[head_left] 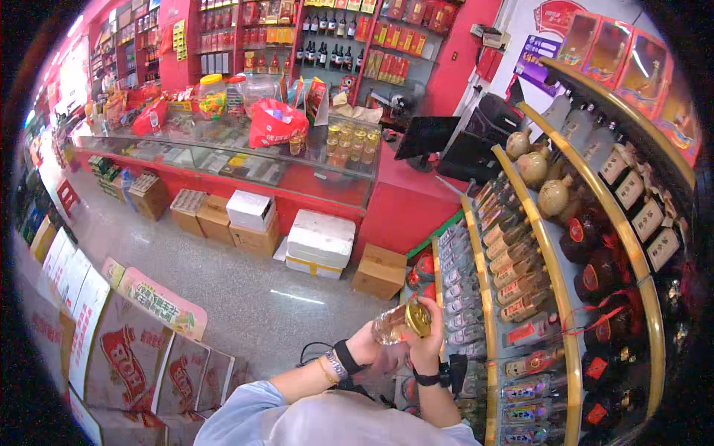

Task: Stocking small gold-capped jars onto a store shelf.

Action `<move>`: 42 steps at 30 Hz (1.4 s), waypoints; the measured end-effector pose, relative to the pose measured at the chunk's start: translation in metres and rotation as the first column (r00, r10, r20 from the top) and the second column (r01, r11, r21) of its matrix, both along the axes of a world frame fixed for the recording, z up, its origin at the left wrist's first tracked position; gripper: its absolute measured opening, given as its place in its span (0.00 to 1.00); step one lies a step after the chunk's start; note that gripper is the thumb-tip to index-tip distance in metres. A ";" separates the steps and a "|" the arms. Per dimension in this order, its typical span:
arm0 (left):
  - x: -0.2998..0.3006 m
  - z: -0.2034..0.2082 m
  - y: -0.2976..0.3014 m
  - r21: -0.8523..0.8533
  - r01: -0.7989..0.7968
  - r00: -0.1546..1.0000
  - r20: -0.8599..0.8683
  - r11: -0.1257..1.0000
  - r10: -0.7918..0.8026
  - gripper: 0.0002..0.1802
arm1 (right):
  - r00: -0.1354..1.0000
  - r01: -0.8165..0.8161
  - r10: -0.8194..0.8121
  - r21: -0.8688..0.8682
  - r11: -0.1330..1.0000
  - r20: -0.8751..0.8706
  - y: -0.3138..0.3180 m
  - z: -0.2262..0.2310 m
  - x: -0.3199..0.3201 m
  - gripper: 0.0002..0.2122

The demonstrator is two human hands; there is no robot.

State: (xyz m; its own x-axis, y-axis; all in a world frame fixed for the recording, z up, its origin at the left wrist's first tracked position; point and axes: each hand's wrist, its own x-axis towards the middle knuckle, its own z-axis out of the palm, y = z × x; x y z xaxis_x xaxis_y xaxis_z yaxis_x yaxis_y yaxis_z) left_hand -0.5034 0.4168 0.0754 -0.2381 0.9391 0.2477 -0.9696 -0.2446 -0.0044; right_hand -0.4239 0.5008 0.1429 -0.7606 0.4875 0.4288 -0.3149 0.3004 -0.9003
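Jar [388,327] is grasped, tilted, by left hand [364,345] and right hand [427,348], apparently a handling step, and moving it next would call for steady support.

The bare left hand [363,348] and bare right hand [427,348] hold a tilted transparent jar [388,325] with a round gold lid [419,318] near gold-edged shelves [485,282] of glass bottles [513,271].
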 end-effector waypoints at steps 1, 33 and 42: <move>-0.010 -0.006 0.002 -0.009 0.005 1.000 0.011 1.000 -0.005 0.20 | 1.000 0.012 -0.012 -0.017 1.000 0.018 -0.002 0.003 -0.013 0.27; -0.457 -0.019 0.030 -0.399 -0.247 0.939 0.127 0.883 0.320 0.22 | 0.972 -0.119 0.026 0.398 0.910 0.232 0.183 -0.048 -0.525 0.29; -0.589 -0.047 0.006 -0.018 -0.228 0.960 0.165 0.973 0.228 0.22 | 0.959 -0.166 -0.010 0.587 0.792 0.285 0.181 0.001 -0.669 0.27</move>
State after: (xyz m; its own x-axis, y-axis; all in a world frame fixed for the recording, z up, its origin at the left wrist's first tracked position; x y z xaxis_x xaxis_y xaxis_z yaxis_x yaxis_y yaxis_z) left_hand -1.0924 0.4224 0.0285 -0.4837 0.8547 0.1886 -0.8738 -0.4593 -0.1597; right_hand -1.0931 0.6820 0.1435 -0.9091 0.1328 0.3948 -0.1431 0.7905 -0.5956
